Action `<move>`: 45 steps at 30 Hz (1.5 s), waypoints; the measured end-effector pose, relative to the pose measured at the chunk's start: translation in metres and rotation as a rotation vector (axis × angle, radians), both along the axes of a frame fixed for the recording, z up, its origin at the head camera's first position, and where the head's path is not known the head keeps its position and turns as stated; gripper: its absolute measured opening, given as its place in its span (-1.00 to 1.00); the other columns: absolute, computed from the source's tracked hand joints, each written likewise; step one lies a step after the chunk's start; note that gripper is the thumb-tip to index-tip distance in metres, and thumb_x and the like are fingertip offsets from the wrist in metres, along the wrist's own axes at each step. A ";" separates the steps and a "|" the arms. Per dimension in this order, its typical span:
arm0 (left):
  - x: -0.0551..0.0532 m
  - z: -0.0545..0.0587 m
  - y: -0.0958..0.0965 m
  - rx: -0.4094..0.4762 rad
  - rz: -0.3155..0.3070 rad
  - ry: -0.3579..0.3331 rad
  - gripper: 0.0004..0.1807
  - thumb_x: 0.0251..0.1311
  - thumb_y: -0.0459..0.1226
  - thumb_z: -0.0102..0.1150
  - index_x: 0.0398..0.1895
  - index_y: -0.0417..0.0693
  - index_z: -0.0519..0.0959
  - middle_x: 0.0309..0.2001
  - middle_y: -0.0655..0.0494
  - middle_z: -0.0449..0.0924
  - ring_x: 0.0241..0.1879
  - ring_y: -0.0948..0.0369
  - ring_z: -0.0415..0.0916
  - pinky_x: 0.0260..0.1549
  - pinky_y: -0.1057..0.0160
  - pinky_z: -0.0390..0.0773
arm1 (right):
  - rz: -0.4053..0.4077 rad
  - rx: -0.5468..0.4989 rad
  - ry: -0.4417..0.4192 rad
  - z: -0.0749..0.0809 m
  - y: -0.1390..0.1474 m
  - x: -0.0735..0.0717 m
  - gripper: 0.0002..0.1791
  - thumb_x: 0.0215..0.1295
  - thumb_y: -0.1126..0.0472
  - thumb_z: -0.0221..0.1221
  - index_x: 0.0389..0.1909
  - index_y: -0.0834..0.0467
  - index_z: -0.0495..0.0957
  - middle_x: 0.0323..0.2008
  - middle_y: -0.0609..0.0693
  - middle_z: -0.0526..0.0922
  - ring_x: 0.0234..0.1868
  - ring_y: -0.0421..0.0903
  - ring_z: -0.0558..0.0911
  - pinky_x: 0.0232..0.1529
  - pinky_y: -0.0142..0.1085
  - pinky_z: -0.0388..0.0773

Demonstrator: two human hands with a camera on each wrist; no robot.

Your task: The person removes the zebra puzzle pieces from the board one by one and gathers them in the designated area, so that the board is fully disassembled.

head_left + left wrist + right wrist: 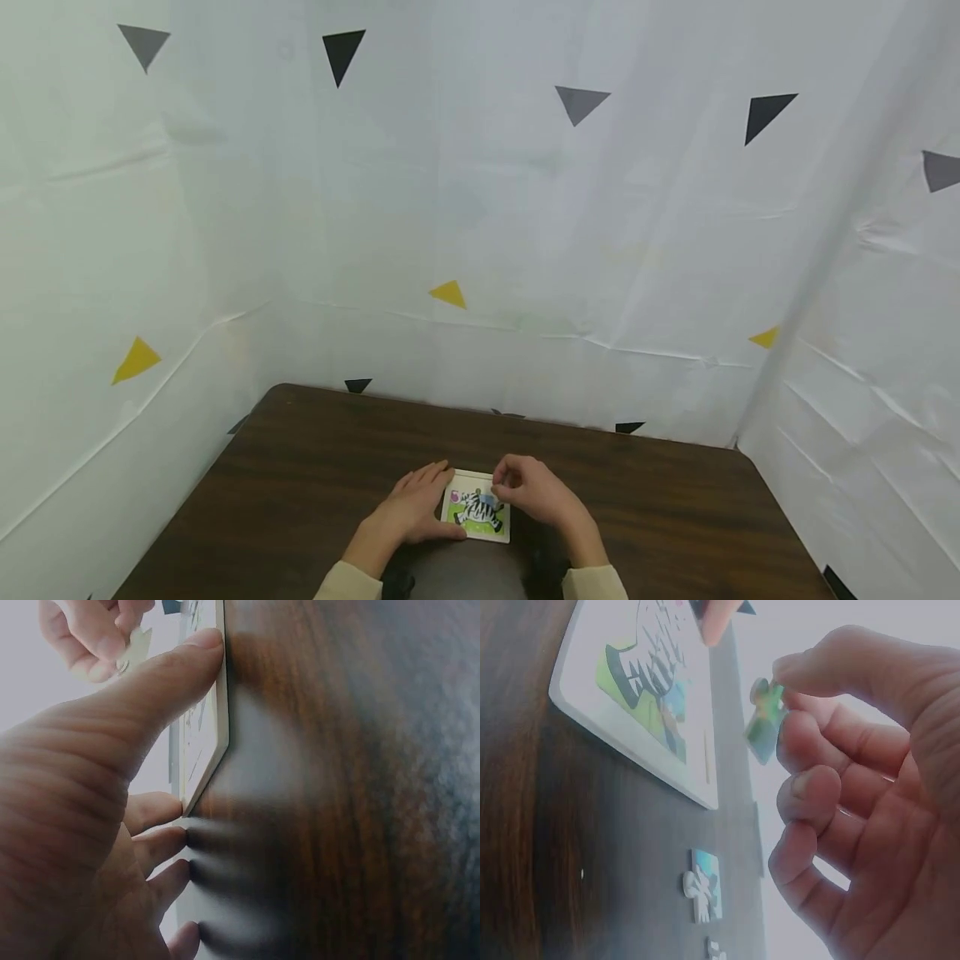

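A zebra jigsaw puzzle in a pale, square tray lies on the table. Along its left side my left hand is spread, thumb on the near edge. The left wrist view has that thumb laid straight on the tray's rim, with the other fingertips on the tabletop beside it. Over the tray's right side, my right hand pinches a small green puzzle piece between thumb and forefinger, held up above the tray. The right wrist view shows the zebra picture partly assembled, with blue and green areas around the animal.
On the table near the tray lie a loose blue-and-white puzzle piece and another piece, cut off by the frame's lower edge. Dark wood grain covers the table. A white sheet with triangles hangs behind and at both sides.
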State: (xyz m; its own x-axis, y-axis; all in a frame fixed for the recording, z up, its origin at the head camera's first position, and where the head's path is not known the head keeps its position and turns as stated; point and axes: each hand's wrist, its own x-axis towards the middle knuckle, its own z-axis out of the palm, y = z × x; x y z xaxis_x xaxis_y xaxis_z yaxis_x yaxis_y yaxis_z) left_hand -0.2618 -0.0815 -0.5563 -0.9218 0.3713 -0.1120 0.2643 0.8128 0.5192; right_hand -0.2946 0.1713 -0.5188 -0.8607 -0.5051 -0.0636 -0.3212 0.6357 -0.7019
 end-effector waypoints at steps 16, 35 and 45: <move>-0.013 -0.002 0.003 -0.009 0.011 0.025 0.17 0.12 0.31 0.52 0.66 -0.10 0.29 0.69 -0.13 0.19 0.66 -0.18 0.15 0.60 -0.35 0.12 | -0.086 -0.077 0.043 0.012 0.041 0.006 -0.86 0.48 0.18 0.32 -0.08 0.14 0.64 -0.01 0.09 0.70 -0.23 -0.06 0.62 -0.29 -0.29 0.54; -0.010 -0.002 -0.005 0.028 -0.029 -0.050 0.20 0.24 0.30 0.42 0.75 -0.09 0.10 0.75 -0.10 0.03 0.74 -0.13 -0.02 0.67 -0.32 -0.06 | -0.370 -0.015 0.052 0.006 0.118 0.003 -0.73 0.42 0.28 0.35 0.08 0.25 0.66 0.04 0.13 0.70 -0.19 -0.08 0.66 -0.22 -0.20 0.59; -0.010 -0.001 -0.004 0.036 -0.028 -0.050 0.21 0.25 0.32 0.39 0.76 -0.09 0.09 0.75 -0.11 0.01 0.74 -0.14 -0.05 0.67 -0.32 -0.09 | -0.388 0.111 0.073 -0.013 0.123 -0.005 -0.72 0.34 0.24 0.43 0.03 0.18 0.70 0.02 0.12 0.66 -0.13 -0.02 0.58 -0.04 -0.02 0.60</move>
